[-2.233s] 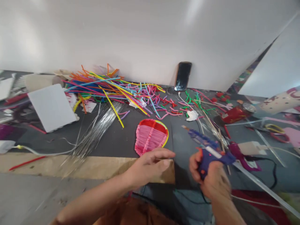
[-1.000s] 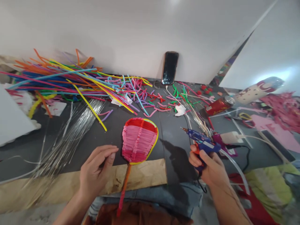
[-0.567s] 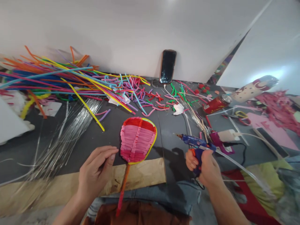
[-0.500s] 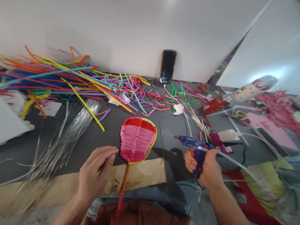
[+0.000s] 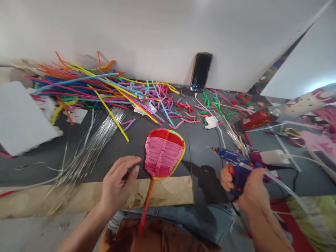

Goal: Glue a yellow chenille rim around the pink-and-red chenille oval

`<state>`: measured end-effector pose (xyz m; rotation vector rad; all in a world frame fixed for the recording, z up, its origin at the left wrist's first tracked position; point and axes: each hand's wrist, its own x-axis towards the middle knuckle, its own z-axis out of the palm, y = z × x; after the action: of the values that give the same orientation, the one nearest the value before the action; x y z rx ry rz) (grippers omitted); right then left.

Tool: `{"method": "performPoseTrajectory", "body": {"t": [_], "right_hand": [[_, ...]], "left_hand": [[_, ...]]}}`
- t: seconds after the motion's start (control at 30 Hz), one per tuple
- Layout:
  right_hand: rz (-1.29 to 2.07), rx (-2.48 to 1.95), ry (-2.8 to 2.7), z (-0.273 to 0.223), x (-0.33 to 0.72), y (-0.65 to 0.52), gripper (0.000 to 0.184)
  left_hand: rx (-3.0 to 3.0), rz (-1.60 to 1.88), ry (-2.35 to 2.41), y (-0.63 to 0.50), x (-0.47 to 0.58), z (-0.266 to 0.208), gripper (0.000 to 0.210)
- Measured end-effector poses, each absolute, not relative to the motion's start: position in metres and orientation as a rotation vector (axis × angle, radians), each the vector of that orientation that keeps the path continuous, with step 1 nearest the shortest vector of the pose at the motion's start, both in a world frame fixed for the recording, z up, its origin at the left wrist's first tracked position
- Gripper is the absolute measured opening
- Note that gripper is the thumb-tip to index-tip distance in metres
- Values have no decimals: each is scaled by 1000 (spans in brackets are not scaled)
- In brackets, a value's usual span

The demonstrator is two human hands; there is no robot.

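My right hand (image 5: 248, 187) is wrapped round a blue glue gun (image 5: 237, 166), fingers at its orange trigger, nozzle pointing left above the dark tabletop. A fan-shaped piece covered in pipe cleaners (image 5: 164, 154) lies in front of me, red at the top, pink below, with a yellow edge on its right side. Its orange and pink handle (image 5: 147, 206) reaches over the table edge towards my lap. Just left of the fan, my left hand (image 5: 119, 182) hovers with fingers apart and nothing in them; a small gap seems to separate fingertips and fan.
A heap of coloured pipe cleaners (image 5: 86, 85) spreads along the back left, with cut pieces towards the middle. Silvery wires (image 5: 97, 140) lie at left. A phone (image 5: 201, 72) leans on the wall. At right are a red can (image 5: 261, 117), scissors (image 5: 294, 135) and a white charger (image 5: 273, 156).
The view has shifted, so most things sit farther right in the picture. My left hand and the fan keep about the same places relative to each other; the glue gun stays in my right hand.
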<state>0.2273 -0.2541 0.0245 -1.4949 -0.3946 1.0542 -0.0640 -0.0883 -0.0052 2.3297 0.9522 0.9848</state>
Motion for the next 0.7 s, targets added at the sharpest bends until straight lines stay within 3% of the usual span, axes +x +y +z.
{"method": "performPoseTrajectory", "body": {"t": [0.4,0.7], "right_hand": [[1046,-1457,-412,39,235,-253,74],[1230,-1434,-427,47,236,-195,67]], "left_hand": [[2594,618,728,-60,-37,28,24],[2799,191,709,-8,35,10,37]]}}
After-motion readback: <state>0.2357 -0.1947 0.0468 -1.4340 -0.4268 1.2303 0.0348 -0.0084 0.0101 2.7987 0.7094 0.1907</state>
